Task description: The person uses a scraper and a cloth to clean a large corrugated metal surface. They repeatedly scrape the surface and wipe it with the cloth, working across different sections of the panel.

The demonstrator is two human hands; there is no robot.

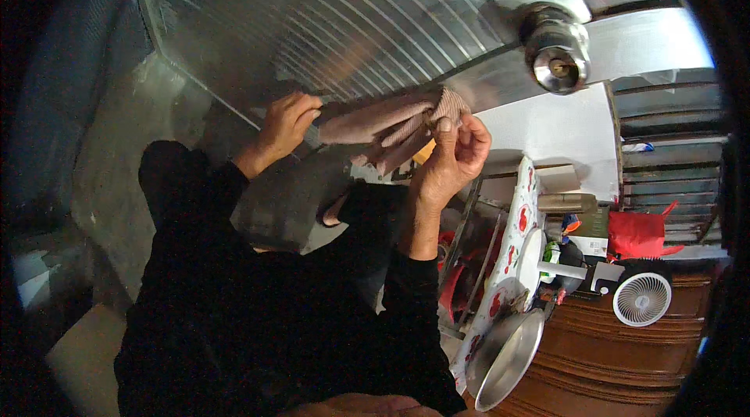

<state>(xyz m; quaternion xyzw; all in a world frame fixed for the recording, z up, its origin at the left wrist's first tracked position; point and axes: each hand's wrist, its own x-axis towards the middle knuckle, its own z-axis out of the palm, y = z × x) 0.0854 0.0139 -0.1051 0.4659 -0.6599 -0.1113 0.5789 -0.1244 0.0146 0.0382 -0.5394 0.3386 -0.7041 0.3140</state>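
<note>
A pinkish-brown striped cloth (404,121) hangs in folds in front of a metal door with ribbed lines (387,13). My right hand (454,150) grips its bunched right end between thumb and fingers. Near the cloth's left end is my left hand (290,124), thumb and fingertips pressed together; whether it pinches the cloth's edge cannot be told. A round metal doorknob (559,65) with a keyhole sticks out above and to the right of my right hand.
To the right stands a table with a cherry-patterned cover (523,212), bearing a large metal bowl (510,358). Beyond it are a red bag (637,234), a white fan (642,300) and brown wooden panelling (615,352). Concrete floor (117,183) lies at the left.
</note>
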